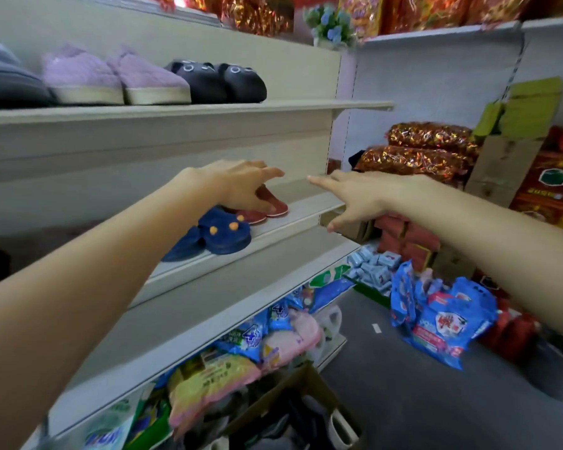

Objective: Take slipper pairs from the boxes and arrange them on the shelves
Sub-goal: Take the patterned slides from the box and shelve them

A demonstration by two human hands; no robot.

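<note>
A pair of red slippers [276, 207] stands on the middle shelf [309, 203], to the right of a dark blue pair with orange dots [223, 237]. My left hand [238, 185] lies over the back of the red pair with its fingers stretched out straight and the thumb down against them. My right hand [358, 196] hovers at the shelf's right end, fingers spread, holding nothing. On the upper shelf [208, 110] stand a grey slipper [4, 82], a purple pair [111, 76] and a black pair with faces [221, 81].
An open cardboard box [293, 388] with dark slippers sits on the floor below me. Packaged goods fill the lowest shelf [228, 349]. Blue bags [442, 319] lie on the grey floor, with red boxes and foil packs [426, 151] stacked at the right.
</note>
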